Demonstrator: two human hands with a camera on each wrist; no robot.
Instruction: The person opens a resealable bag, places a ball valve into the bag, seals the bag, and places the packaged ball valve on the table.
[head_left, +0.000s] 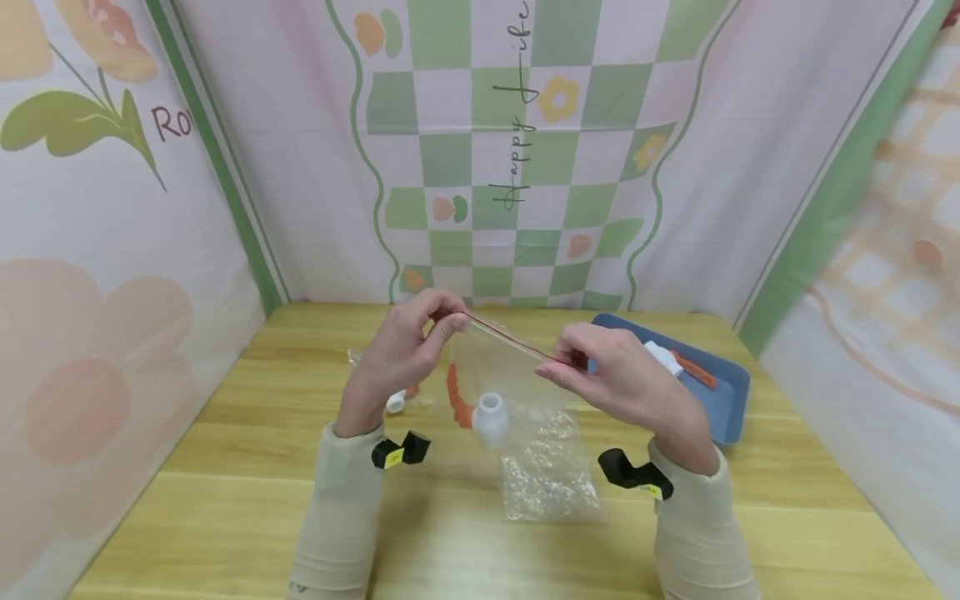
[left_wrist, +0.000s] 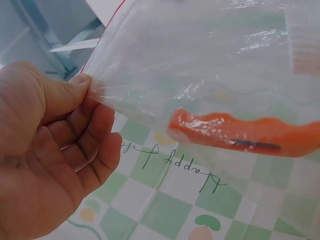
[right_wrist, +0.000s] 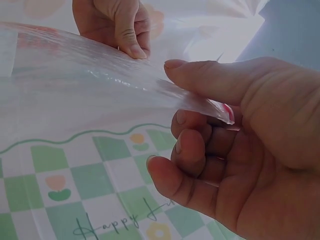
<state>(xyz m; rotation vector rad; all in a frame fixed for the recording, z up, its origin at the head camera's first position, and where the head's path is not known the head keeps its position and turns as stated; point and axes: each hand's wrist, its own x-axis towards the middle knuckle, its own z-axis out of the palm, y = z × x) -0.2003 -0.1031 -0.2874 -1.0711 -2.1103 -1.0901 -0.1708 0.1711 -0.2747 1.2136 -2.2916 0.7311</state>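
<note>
Wood-grain table (head_left: 225,492): one blue tray (head_left: 727,412); two hands (head_left: 408,346) pinching one red-edged bag (head_left: 513,367).

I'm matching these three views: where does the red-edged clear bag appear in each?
Head: near the centre, the red-edged clear bag hangs between left hand and right hand.
Left wrist: across the top and right.
Right wrist: from the left edge to right of centre.
Shared landmark: the "Happy Life" lettering, high in head, low in both wrist views.
</note>
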